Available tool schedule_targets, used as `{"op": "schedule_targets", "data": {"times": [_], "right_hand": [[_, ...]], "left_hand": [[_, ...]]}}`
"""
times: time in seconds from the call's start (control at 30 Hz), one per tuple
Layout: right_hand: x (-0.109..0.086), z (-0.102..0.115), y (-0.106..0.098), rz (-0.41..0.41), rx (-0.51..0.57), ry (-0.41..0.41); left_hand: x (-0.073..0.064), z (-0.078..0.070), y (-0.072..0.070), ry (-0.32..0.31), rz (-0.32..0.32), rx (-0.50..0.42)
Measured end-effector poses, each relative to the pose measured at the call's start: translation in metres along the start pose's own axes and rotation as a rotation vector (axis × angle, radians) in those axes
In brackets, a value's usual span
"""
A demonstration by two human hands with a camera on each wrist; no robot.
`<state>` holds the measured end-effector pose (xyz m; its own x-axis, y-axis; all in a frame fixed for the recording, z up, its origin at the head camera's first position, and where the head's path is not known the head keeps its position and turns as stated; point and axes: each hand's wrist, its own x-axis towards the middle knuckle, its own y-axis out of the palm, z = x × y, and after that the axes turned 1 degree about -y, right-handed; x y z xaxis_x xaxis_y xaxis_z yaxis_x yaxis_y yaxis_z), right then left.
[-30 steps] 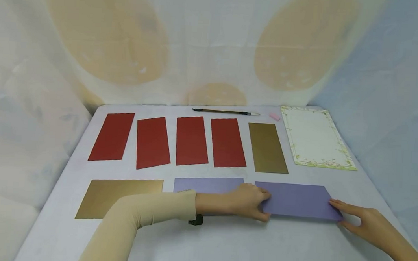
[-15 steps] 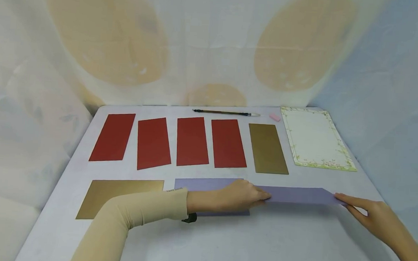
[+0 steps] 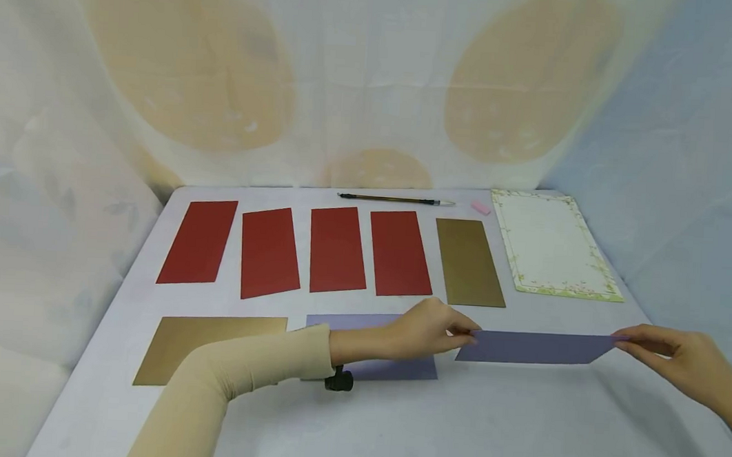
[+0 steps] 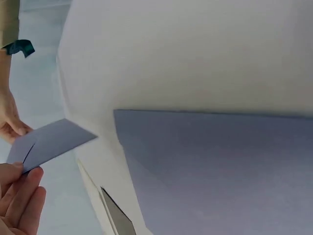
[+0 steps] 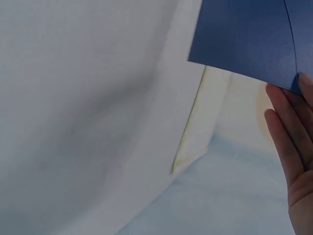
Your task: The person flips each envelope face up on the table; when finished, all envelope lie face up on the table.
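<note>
A purple envelope (image 3: 536, 348) is raised over the near right part of the table, its face tilted to a narrow strip in the head view. My left hand (image 3: 432, 328) pinches its left end between thumb and fingers. At the opposite end, my right hand (image 3: 685, 352) pinches the upper corner. The right wrist view shows a curved flap line across the envelope (image 5: 239, 39), close to the fingers. Beneath my left forearm lies a second purple envelope (image 3: 396, 369), partly hidden, flat on the table.
Several red envelopes (image 3: 338, 251) lie in the back row, ending with a gold one (image 3: 471, 263). Another gold envelope (image 3: 195, 344) is at front left. Behind them are a brush (image 3: 392, 199), a pink eraser-like block (image 3: 481, 207) and a flower-bordered sheet (image 3: 554, 245).
The held purple envelope has been lifted off the table and tilted, with its near edge now hanging down. My right hand has moved right and slightly up; the other envelopes stayed put.
</note>
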<state>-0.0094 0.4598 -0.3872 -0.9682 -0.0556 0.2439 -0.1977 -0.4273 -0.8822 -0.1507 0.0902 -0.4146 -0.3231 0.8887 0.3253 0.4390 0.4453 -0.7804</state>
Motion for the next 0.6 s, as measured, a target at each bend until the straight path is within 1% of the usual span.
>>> {"op": "schedule_targets", "data": {"times": [0.07,0.13,0.2,0.23,0.33,0.4,0.47,0.6], "right_hand": [[0.004,-0.003,-0.002,0.061,0.003,0.049],[0.007,-0.005,-0.001,0.112,-0.004,0.073],[0.009,-0.008,0.0,0.149,-0.001,0.078],[0.01,-0.009,0.001,0.165,0.013,0.08],[0.013,-0.013,0.006,0.195,0.036,0.079],[0.015,-0.016,0.01,0.209,0.06,0.079],[0.016,-0.018,0.014,0.21,0.074,0.082],[0.018,-0.02,0.021,0.197,0.093,0.086]], "left_hand": [[0.002,0.0,0.003,-0.056,0.004,-0.089],[0.004,0.001,0.006,-0.119,0.005,-0.153],[0.005,0.003,0.009,-0.183,0.005,-0.214],[0.005,0.005,0.01,-0.212,0.003,-0.237],[0.006,0.011,0.015,-0.27,-0.003,-0.243],[0.007,0.016,0.017,-0.294,-0.018,-0.246],[0.008,0.02,0.018,-0.305,-0.04,-0.239],[0.01,0.026,0.019,-0.279,-0.067,-0.202]]}}
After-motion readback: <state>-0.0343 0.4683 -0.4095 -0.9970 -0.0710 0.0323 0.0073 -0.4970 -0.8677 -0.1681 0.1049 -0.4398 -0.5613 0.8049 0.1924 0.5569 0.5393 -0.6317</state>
